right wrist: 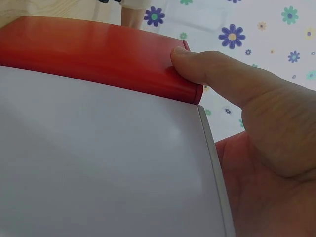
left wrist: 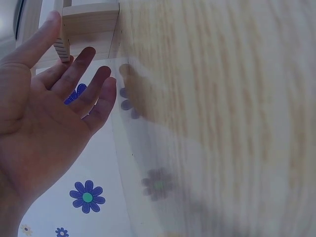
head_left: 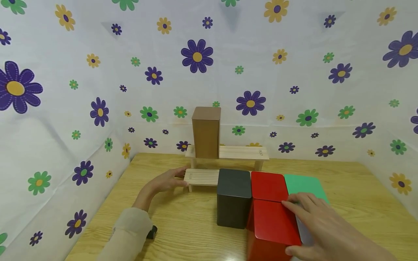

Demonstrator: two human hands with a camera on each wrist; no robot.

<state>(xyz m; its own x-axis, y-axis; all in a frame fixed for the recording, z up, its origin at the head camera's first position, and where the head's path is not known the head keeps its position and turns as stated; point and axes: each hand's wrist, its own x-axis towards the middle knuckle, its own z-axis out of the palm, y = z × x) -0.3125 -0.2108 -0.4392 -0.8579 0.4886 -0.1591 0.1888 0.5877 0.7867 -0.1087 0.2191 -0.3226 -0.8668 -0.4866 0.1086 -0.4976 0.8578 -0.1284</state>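
The red box (head_left: 272, 226) stands nearest the camera at the front of the table (head_left: 359, 188), and the right hand (head_left: 321, 226) lies over its right side, thumb pressed on the near red edge and fingers (head_left: 295, 206) spread across the top where a grey box (head_left: 305, 233) stands flush against the red one. The hand seems to hold the grey box from above and the side, with that box directly beneath the palm. A second red box (head_left: 268, 185), a black box (head_left: 233, 197) and a green box (head_left: 303, 185) crowd close behind and to the left. The left hand (head_left: 166, 181) is well apart on the far left, fingers straight and holding nothing, fingertips just touching the end of the lower step of a small wooden shelf (head_left: 200, 177); a brown box (head_left: 206, 132) stands on the upper step. The right wrist view shows the thumb (right wrist: 207, 74) on the red edge and the grey face (right wrist: 98, 163) against the palm, which the head view hides; the left wrist view shows the open palm (left wrist: 44, 123) beside the step end (left wrist: 89, 22).
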